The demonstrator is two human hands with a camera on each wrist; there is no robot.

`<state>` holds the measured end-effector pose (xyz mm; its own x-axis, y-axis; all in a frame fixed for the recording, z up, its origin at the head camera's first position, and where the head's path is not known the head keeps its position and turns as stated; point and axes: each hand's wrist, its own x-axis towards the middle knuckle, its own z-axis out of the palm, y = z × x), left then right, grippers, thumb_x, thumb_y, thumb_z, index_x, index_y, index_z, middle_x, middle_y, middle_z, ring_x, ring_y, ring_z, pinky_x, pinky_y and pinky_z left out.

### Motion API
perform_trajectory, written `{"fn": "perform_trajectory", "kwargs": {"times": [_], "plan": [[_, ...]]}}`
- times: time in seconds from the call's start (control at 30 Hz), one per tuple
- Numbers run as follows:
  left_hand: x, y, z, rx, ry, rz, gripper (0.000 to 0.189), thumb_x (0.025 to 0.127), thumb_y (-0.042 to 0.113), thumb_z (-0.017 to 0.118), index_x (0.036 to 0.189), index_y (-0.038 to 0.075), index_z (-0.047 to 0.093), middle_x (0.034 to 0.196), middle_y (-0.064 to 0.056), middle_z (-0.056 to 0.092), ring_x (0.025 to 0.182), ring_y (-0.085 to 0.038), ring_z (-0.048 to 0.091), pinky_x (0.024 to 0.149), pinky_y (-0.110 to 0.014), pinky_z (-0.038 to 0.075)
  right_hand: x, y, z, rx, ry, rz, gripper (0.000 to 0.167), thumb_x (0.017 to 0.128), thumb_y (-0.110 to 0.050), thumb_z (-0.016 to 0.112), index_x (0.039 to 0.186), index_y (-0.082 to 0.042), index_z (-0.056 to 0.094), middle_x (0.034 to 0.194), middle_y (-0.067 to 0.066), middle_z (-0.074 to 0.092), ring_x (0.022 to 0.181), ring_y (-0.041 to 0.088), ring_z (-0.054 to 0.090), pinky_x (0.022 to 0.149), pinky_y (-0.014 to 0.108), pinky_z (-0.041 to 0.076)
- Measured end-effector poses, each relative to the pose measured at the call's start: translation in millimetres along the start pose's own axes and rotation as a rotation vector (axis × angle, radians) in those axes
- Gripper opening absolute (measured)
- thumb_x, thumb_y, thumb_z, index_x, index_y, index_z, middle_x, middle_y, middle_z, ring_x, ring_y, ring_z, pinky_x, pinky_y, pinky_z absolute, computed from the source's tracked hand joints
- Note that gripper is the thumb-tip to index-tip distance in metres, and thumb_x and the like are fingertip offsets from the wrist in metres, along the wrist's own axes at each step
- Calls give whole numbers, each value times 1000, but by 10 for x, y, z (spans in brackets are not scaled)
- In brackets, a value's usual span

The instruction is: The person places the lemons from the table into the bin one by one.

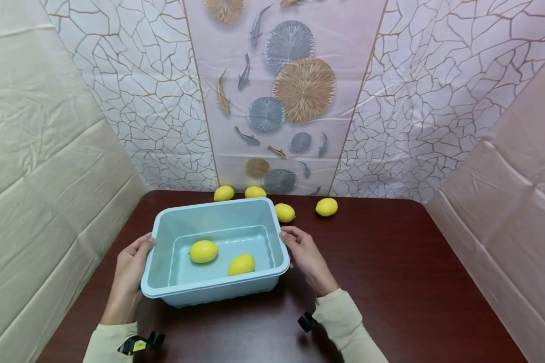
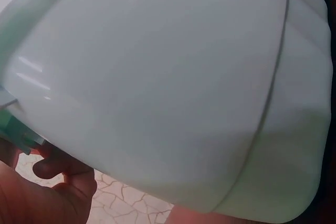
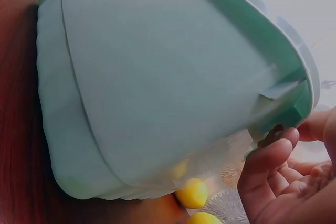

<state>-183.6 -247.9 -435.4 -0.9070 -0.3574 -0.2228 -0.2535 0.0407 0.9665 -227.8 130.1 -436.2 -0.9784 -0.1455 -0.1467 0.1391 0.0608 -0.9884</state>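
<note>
A light blue plastic basin (image 1: 222,293) is held between the two hands, slightly askew, its mouth facing up. Inside it lie two lemons, one left of the middle (image 1: 203,251) and one close to the front wall (image 1: 241,264). My left hand (image 1: 128,275) grips the rim at the left end, thumb on top. At the opposite end, my right hand (image 1: 307,258) holds the rim the same way, fingers tucked underneath. Both wrist views are mostly filled by the basin's outer wall (image 3: 142,77), with curled fingers under the rim.
Behind the basin several more lemons lie along the far edge of the dark red-brown table (image 1: 390,282): two at the back (image 1: 224,193), one by the basin's right corner (image 1: 284,213) and one farther right (image 1: 326,207). Patterned cloth (image 1: 163,101) hangs behind the table.
</note>
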Motion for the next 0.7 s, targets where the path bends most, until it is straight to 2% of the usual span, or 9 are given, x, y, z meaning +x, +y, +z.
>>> {"fn": "perform_trajectory", "kwargs": {"times": [0.27,0.4,0.5,0.6,0.7], "plan": [[-12,-41,-61,-39,31,0,55,110,39,52,156,9,50,129,2,63,94,1,67,74,-21,58,82,-11,60,-5,-5,17,36,110,-30,58,136,-7,66,103,13,69,63,15,52,55,28,42],[-18,-66,-83,-27,33,16,56,110,39,51,156,8,49,134,-5,61,92,1,67,73,-22,58,99,-27,73,-21,-1,28,35,109,-30,59,136,-8,66,106,12,69,66,15,54,54,28,42],[-9,-67,-89,-36,31,25,55,110,38,51,156,8,49,131,-4,61,92,0,67,73,-23,59,109,-36,59,-47,5,17,35,109,-30,60,135,-8,66,107,11,70,67,16,54,54,29,42],[3,-57,-88,-41,24,32,54,110,37,52,156,7,49,123,2,64,92,-1,68,74,-24,59,134,-25,23,-94,17,-14,33,110,-30,59,134,-9,67,111,12,70,66,18,53,55,31,45],[6,-42,-82,-21,15,42,54,111,36,51,155,6,49,126,-3,64,92,-3,68,74,-26,59,184,-4,-29,-193,56,-75,30,109,-28,60,131,-9,68,115,14,71,70,23,57,58,38,52]]}}
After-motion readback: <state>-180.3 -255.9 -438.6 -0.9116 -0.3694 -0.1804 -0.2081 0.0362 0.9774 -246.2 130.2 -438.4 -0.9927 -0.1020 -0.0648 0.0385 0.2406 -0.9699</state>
